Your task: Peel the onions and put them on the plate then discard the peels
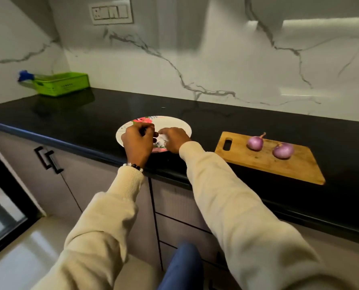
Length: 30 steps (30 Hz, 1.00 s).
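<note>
Both hands' fingers [151, 133] hover over the plate [182, 124], onions [255, 142] well right.

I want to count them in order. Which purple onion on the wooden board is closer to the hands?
The left onion, the one nearer the board's handle hole. It sits closer to the hands over the plate; the other onion lies farther right.

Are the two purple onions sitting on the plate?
No, both purple onions lie on the wooden cutting board, off to the right of the plate.
</note>
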Motion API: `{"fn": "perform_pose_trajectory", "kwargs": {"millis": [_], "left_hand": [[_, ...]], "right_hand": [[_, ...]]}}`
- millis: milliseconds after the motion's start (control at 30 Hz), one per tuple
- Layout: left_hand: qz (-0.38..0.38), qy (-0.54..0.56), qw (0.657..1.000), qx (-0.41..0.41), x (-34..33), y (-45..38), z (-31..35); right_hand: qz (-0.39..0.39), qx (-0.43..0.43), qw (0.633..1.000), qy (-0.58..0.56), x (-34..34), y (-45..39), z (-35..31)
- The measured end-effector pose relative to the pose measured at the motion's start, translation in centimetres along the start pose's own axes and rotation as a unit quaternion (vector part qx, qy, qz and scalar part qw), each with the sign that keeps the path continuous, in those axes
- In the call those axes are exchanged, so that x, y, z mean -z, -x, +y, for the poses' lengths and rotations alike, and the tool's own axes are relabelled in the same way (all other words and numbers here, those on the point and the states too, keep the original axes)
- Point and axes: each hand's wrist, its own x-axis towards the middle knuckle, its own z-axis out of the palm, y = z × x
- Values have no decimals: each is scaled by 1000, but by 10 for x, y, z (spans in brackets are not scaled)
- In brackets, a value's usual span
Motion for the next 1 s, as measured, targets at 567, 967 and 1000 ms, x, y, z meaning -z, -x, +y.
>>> {"fn": "perform_pose_trajectory", "kwargs": {"millis": [567, 967, 1000], "left_hand": [[-80, 38, 996, 1, -67, 40, 31], [-211, 125, 969, -34, -107, 75, 72], [-219, 122, 967, -36, -107, 78, 74]], "right_hand": [[338, -166, 898, -227, 83, 163, 117], [313, -214, 924, -43, 85, 190, 134], [308, -217, 925, -47, 85, 192, 135]]}}
